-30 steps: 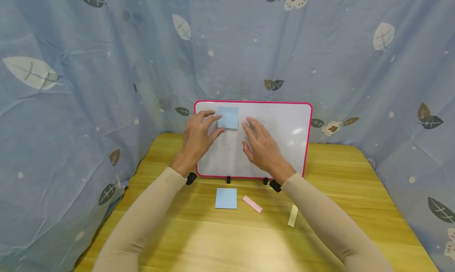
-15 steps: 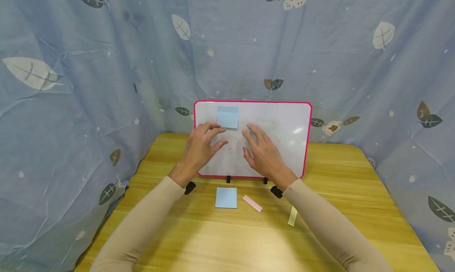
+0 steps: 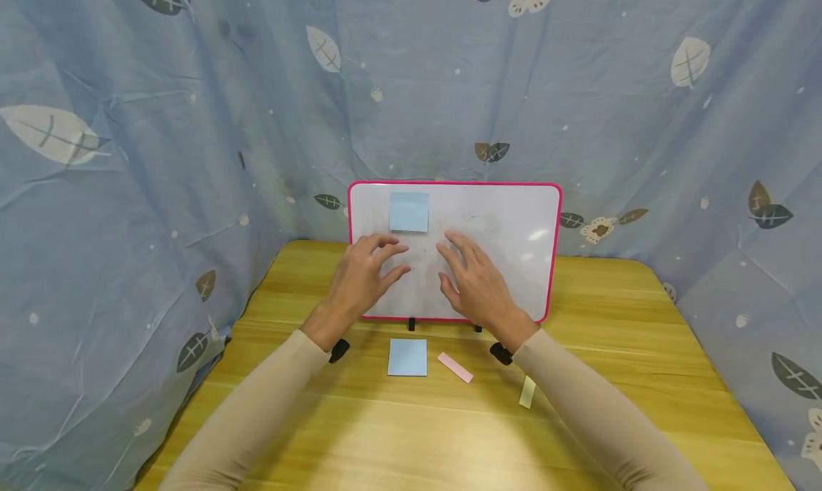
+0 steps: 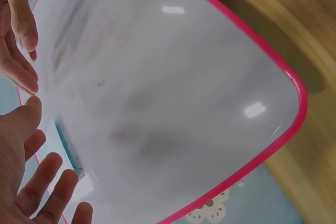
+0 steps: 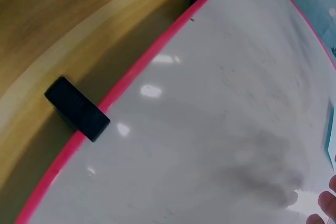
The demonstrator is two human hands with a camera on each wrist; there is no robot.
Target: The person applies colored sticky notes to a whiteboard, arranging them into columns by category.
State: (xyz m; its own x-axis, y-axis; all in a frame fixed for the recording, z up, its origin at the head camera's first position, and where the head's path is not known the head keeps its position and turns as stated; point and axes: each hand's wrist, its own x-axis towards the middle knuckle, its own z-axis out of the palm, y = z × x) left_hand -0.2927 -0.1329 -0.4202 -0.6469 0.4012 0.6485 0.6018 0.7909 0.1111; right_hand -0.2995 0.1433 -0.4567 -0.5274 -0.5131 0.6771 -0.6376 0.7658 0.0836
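- head view: i see the blue note (image 3: 409,211) on the whiteboard (image 3: 507,262), close under its top edge and nearer its top-left corner than its top-right. it lies just above the fingers of the left hand (image 3: 359,280), the nearer one; from the right hand (image 3: 478,287) it is up and to the left. both hands have loosely bent fingers and hold nothing. the note looks plain, pale and almost square, with no clear long axis, sides roughly parallel to the whiteboard's edges.
- left wrist view: i get only a thin, teal-looking edge of the note beside the left hand's fingers.
- right wrist view: a sliver of note at the far right, above a few fingertips (image 5: 327,204); i can't tell the grip from here.
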